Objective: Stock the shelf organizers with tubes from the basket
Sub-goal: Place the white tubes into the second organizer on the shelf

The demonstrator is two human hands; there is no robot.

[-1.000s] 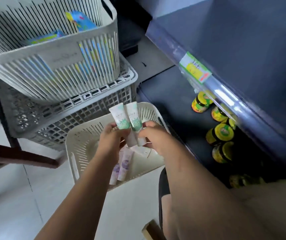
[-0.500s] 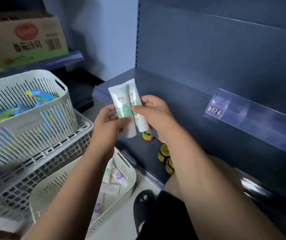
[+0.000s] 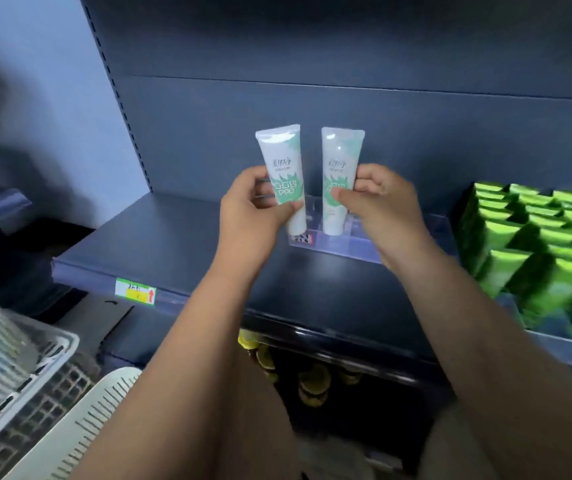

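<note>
Dark blue shelf, clear organizer near its back, green packs at right. Curled round mid-body, the left hand grips the left tube and the right hand the right tube, both upright, caps down at the organizer. Likely light, soft-walled, slick: hold low, near the stiffer cap end.

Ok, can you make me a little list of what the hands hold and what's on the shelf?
left hand: grips left tube, upright
right hand: grips right tube, upright
tubes: white and green, apart, in front of clear organizer
shelf: dark blue, green packs at right
basket: white, lower left
</note>
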